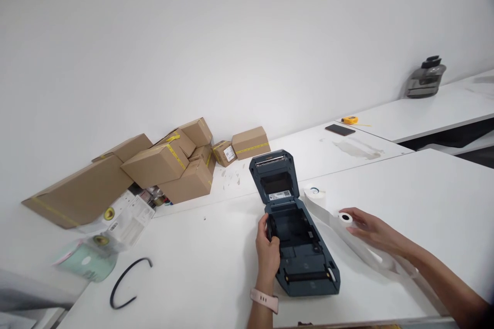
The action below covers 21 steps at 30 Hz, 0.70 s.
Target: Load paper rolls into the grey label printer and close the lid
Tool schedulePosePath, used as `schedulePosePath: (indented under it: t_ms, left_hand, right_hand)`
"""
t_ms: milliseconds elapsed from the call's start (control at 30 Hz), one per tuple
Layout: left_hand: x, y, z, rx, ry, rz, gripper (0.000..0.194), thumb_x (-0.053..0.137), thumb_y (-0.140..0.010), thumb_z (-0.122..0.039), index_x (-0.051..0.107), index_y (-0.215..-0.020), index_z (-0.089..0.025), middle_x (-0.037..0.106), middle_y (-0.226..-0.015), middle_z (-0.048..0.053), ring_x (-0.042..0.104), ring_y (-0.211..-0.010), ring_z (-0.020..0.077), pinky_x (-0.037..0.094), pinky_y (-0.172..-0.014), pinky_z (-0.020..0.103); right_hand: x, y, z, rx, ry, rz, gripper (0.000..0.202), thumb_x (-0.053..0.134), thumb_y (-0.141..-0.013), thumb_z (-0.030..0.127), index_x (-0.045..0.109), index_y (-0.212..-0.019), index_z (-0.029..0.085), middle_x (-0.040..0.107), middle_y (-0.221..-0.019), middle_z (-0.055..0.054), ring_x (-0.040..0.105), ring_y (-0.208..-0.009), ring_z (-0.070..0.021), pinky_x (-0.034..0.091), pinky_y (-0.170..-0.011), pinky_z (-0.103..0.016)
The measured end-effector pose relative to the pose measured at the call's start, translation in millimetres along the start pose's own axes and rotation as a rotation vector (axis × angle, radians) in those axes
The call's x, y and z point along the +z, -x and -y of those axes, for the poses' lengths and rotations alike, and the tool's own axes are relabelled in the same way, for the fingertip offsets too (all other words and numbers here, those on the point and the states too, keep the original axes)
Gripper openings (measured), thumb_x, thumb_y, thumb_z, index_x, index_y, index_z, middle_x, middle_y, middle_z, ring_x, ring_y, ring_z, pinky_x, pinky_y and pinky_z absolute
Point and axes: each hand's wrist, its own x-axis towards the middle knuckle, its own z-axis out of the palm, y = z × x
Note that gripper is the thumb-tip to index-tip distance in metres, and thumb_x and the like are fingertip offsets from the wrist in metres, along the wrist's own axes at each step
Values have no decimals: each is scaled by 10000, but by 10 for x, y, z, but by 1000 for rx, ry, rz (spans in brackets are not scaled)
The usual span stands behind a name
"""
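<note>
A dark blue-grey label printer (295,254) stands on the white table with its lid (276,177) raised and its inner bay exposed. My left hand (267,247) grips the printer's left side, thumb over the rim. To the right of the printer, my right hand (365,226) holds a small roll of white label paper (345,219) between thumb and fingers, its dark core facing me. A pale strip of paper (363,249) trails from around this roll. Behind it sits another white roll (315,196), beside the printer's hinge.
Cardboard boxes (154,164) are piled against the wall at the left. Nearby lie a mint-green container (87,262), clear packaging (129,221) and a black curved band (124,275). Farther back are a phone (340,129), a yellow tape measure (350,120) and a large bottle (425,79).
</note>
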Motion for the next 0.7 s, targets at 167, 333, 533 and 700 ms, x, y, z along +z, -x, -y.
schedulePosePath:
  t_ms: [167,333,533,700]
  left_hand:
    - [-10,-13,26,-3,-6,16,707,501,-719,-57,492,-1407,-218,507,-1495,58,472,-1374,205,330,-1182,330]
    - [-3,-22,34,-1,3,-7,732,509,-686,-47,501,-1397,-222,511,-1495,54,452,-1394,210,293,-1203,341]
    - [13,0,14,6,66,-5,755,505,-668,-44,491,-1403,-215,492,-1512,66,441,-1405,211,309,-1196,340]
    - [23,0,-1,13,91,-30,767,514,-642,-35,504,-1389,-207,508,-1499,78,452,-1397,220,302,-1199,347]
  right_hand:
    - [-336,-202,-68,164,-234,181,606,599,-875,574,476,-1431,368,572,-1457,-86,527,-1349,-321,492,-1070,-476]
    - [-341,-725,146,176,-139,281,691,670,-778,537,515,-1414,319,507,-1515,-99,416,-1422,-378,451,-1098,-507]
    - [62,-1155,417,108,-112,490,756,792,-611,390,588,-1325,247,687,-1290,-102,629,-1191,-359,535,-983,-447]
    - [109,-1154,519,62,-85,442,678,734,-639,440,605,-1253,184,724,-1171,-123,662,-1075,-357,558,-887,-420]
